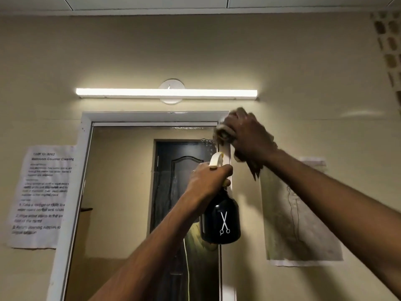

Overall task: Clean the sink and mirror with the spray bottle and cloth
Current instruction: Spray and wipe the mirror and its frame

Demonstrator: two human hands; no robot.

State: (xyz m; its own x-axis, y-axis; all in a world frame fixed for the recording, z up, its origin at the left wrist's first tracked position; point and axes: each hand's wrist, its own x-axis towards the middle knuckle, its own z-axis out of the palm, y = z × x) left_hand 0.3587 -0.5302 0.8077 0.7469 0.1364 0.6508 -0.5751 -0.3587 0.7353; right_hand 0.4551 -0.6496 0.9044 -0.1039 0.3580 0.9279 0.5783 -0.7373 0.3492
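Note:
The white-framed mirror [121, 192] fills the middle of the wall and reflects a dark door. My left hand [208, 177] grips the neck of a black spray bottle [221, 220] with a white scissors mark and a cream nozzle, held up in front of the mirror's right edge. My right hand [247, 135] holds a bunched brown cloth [223, 132] and presses it against the mirror's top right corner. Droplets speckle the glass just left of the cloth. The sink is out of view.
A lit tube lamp [167, 93] hangs above the mirror. A printed instruction sheet [41, 196] is taped to the wall on the left. Another paper sheet [301, 218] is stuck to the wall on the right, under my right forearm.

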